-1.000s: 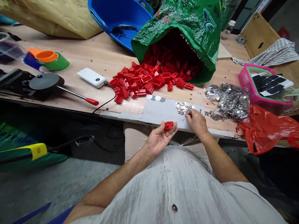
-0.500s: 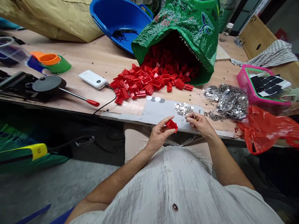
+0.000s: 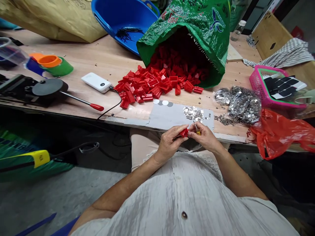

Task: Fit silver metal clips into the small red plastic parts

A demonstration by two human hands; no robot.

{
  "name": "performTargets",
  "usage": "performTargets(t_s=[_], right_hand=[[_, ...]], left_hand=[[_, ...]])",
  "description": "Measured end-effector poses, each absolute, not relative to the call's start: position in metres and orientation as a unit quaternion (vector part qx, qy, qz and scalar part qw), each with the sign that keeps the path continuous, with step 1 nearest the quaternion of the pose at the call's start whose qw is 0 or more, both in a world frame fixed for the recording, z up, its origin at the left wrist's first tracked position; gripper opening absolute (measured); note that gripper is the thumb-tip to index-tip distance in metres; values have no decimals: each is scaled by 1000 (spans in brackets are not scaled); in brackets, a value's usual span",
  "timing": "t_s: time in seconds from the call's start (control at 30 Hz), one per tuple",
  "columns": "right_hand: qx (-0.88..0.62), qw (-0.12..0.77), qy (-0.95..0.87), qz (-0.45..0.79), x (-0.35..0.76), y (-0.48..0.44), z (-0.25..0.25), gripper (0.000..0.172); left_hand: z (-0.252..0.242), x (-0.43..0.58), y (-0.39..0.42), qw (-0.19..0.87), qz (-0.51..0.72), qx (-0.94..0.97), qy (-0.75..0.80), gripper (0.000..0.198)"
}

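Observation:
Between thumb and fingers of my left hand (image 3: 171,141) is a small hollow red plastic part (image 3: 184,132), held just above the table's front edge. My right hand (image 3: 203,137) is closed around a small yellow-handled tool (image 3: 198,131) with a thin metal shaft pointing up, like a screwdriver. Its fingertips meet the right end of the red part; whether they also pinch a tiny metal piece is hidden. Behind the hands, a pile of small shiny metal pieces (image 3: 193,113) lies on a grey sheet (image 3: 164,117).
Many red parts (image 3: 147,83) spill from a green sack (image 3: 187,19). A blue basin (image 3: 108,23) stands behind. At right are bagged metal pieces (image 3: 243,105), a pink basket (image 3: 256,83) and a red plastic bag (image 3: 283,134). Left are a white power bank (image 3: 95,82) and a red-tipped lever (image 3: 83,101).
My right hand has moved left from beside the metal pile to the red part. My left hand has shifted slightly right, and the hands now meet at the part.

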State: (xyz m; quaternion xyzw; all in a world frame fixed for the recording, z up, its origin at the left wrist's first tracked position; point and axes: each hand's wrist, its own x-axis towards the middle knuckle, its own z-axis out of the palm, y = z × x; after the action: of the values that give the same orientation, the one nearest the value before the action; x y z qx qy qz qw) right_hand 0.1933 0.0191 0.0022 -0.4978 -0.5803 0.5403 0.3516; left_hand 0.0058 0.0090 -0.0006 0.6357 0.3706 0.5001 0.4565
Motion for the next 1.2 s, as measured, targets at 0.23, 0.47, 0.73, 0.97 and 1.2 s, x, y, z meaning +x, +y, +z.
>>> performTargets(t_s=[0.23,0.47,0.73,0.97,1.2], right_hand=[[-488,361,-532,591,190,13,12,29],[-482,347,-559,579,193,9,12,26],[-546,271,-733,302,197,16,-4,29],[-556,241,-757,243,190,24,-16,19],[-541,245,-767,243,190,29,-20,19]], left_hand=[[-3,6,9,625,479,472,396,51],[-11,6,13,686,497,403,345,46],[-21,-10,43,496,428,630,417,31],[-28,-15,64,427,331,722,432,35],[-25,-16,69,427,315,742,410,32]])
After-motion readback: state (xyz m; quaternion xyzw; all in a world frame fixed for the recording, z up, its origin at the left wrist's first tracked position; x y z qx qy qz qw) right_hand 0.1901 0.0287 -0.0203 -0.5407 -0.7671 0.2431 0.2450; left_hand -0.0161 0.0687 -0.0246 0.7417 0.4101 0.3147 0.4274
